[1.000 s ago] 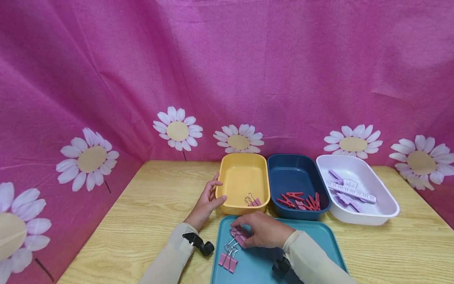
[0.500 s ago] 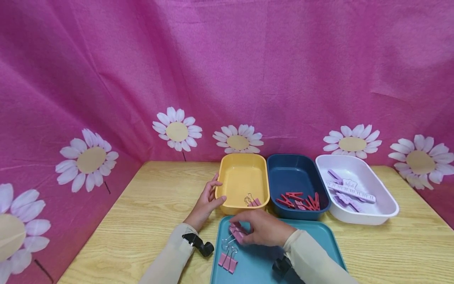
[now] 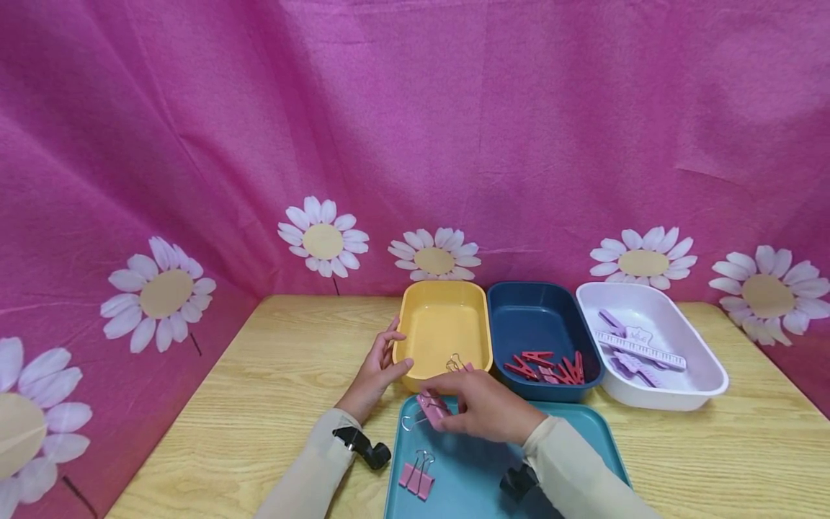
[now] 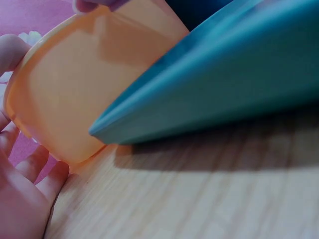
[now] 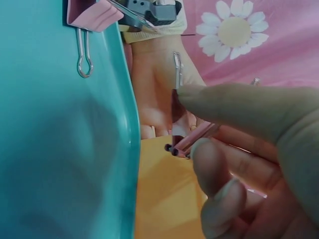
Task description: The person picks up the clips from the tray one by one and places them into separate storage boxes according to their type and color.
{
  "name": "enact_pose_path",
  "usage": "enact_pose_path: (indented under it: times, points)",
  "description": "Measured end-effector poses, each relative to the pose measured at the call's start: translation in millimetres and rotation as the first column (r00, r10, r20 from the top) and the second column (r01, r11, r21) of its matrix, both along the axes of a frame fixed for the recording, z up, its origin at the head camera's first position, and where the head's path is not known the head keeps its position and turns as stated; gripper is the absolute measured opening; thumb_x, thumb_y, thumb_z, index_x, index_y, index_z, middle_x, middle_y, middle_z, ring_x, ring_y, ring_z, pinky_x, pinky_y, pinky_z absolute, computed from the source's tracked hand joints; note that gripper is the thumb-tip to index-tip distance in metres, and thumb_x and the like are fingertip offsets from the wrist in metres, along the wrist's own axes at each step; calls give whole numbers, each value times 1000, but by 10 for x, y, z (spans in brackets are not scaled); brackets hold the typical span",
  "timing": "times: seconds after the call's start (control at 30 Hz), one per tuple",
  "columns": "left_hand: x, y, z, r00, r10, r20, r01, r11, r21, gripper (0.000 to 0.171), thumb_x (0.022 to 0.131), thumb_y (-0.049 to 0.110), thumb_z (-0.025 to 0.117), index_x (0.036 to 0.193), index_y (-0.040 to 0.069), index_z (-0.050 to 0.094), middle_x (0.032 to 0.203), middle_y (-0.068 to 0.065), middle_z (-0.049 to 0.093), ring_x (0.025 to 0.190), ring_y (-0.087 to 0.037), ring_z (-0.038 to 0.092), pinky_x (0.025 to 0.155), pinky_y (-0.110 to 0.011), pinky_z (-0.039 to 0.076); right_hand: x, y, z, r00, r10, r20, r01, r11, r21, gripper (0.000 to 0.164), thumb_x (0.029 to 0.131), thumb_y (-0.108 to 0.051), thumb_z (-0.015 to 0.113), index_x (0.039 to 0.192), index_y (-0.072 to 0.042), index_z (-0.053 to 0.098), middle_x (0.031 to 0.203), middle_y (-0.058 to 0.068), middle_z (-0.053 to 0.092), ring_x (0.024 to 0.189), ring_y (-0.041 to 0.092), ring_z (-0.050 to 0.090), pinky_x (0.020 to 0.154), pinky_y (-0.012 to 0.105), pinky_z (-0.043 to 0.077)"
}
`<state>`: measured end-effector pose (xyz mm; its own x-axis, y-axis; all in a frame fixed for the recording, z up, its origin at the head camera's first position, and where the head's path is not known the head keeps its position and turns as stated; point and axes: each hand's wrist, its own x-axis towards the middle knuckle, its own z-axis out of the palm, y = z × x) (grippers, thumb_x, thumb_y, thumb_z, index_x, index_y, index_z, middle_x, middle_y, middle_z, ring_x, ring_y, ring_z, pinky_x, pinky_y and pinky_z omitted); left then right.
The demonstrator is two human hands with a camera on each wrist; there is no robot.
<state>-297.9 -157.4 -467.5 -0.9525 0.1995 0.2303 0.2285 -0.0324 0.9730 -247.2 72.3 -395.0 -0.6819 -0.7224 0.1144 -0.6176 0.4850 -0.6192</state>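
My right hand pinches a pink binder clip between thumb and fingers, over the far left part of the teal tray. In the right wrist view the held clip hangs just past the tray's edge, its wire handle sticking out. On the tray lies another pink binder clip with silver handles. My left hand rests against the left side of the yellow bin, its fingers loosely spread at the rim. Part of a pink clip with gold-toned handles shows inside that bin behind my right hand.
A navy bin with red clothespins stands right of the yellow one. Beyond it a white bin holds purple clips and a piano-key clip. A pink flowered curtain hangs behind the wooden table.
My right hand has lifted the pink binder clip away from the other clip and shifted it slightly towards the yellow bin. My left hand has stayed in place.
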Motion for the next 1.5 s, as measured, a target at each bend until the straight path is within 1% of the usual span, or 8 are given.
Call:
enact_pose_path:
  times: [0.17,0.47,0.53,0.7,0.83,1.13,1.33,1.5]
  points:
    - [-7,-6,-14,1000,2,4,-2,1000,-2,42,93,11,63,130,11,42,160,11,13,142,-16,26,109,-29,33,-5,3,24,998,-58,19,58,998,-22,54,81,-26,79,131,-20,61,111,-10,64,75,14,57,62,23,54]
    - [-19,-6,-11,1000,-11,3,11,1000,19,44,93,9,62,131,7,41,161,8,11,142,-17,25,110,-32,32,-1,27,55,992,-117,54,120,991,-53,57,80,-26,79,133,-20,59,100,-7,61,69,15,56,58,25,55]
    - [-10,-5,9,1000,-15,12,15,1000,22,45,93,9,62,132,6,40,161,8,10,143,-18,23,111,-32,30,-6,36,53,991,-123,59,127,990,-63,57,80,-25,79,134,-19,59,102,-7,62,69,15,57,58,25,55]
    - [91,12,165,999,-30,29,30,1000,9,47,93,6,61,133,0,37,162,0,5,145,-23,19,112,-34,28,-26,51,39,988,-141,57,146,986,-80,57,81,-24,79,134,-19,59,108,-5,62,68,15,57,58,25,55]
    - [143,23,231,999,-35,39,35,999,0,47,94,6,60,133,-1,36,162,1,5,144,-21,21,110,-31,31,-48,60,23,986,-163,44,166,982,-91,57,81,-23,79,134,-19,59,101,-5,62,71,16,55,58,25,54]
    - [143,26,227,999,-35,42,35,999,17,47,93,6,61,134,0,36,162,1,6,144,-21,22,107,-27,35,-91,88,14,974,-222,57,227,966,-123,58,80,-25,80,134,-20,59,88,-1,62,67,17,55,55,25,54]
    - [151,24,234,998,-41,54,40,999,19,48,94,6,60,134,0,36,162,2,7,144,-21,22,109,-29,34,-106,98,18,963,-264,49,268,954,-132,57,80,-22,80,133,-18,60,78,1,60,63,17,55,52,28,53]
    - [159,28,243,998,-33,53,32,999,11,47,94,5,60,134,0,36,162,2,6,144,-22,21,110,-31,31,-124,112,8,951,-301,63,307,940,-147,57,79,-21,80,133,-20,60,78,1,61,63,17,55,51,28,53]
